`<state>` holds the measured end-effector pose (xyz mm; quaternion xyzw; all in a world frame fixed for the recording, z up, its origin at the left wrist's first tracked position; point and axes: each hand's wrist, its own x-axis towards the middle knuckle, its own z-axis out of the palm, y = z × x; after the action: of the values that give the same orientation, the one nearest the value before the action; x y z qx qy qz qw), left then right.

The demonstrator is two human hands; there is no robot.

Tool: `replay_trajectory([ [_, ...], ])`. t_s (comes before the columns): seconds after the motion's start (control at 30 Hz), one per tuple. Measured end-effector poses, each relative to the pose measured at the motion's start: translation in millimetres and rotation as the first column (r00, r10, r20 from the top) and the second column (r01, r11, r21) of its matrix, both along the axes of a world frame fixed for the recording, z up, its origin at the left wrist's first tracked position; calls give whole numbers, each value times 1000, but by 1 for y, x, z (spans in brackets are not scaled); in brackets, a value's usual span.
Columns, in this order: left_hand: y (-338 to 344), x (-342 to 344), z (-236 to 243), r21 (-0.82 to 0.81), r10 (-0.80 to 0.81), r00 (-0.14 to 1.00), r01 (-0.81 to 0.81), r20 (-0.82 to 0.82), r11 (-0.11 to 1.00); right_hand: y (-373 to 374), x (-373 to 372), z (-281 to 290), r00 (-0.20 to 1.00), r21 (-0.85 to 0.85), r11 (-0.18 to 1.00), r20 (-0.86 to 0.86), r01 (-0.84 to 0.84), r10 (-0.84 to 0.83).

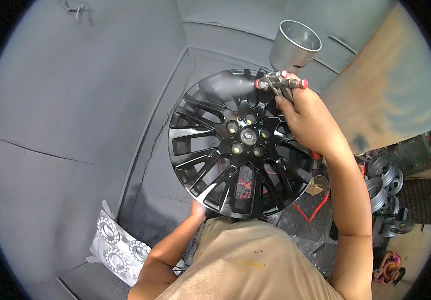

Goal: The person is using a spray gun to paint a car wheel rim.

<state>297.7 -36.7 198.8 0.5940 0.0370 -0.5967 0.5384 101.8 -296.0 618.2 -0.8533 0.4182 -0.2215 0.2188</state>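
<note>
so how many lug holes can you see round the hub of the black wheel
5, ringed round the centre cap of the glossy black multi-spoke alloy wheel: upper left, top, right, lower right, lower left. None looks hidden.

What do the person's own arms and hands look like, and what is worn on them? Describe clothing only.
Both forearms are bare: no gloves on the left hand or right hand, no watch or rings visible. The tan short-sleeved shirt carries small paint specks.

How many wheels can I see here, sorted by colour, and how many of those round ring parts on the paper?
Black wheel: 1
Silver wheels: about 4, stacked at the right, partly hidden
Silver rings on the paper: 3
Total: about 8
</note>
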Motion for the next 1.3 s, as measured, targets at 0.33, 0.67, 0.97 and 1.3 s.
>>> replay_trajectory([
  [0.33,32,0,-24,92,-342,934,334,100,938,-8,10,-9,998,21,999,-49,48,-47],
  [0.67,15,43,-43,0,-136,958,141,-251,990,3,21,11,995,226,969,52,-96,87],
  [0.97,-23,77,-12,-75,83,996,-85,-31,994,-10,30,-19,999,-63,997,-9,-36,36],
  [1.3,-24,75,9,13,26,997,-26,-73,1000,-27,36,-39,998,-105,994,-63,12,-19],
])
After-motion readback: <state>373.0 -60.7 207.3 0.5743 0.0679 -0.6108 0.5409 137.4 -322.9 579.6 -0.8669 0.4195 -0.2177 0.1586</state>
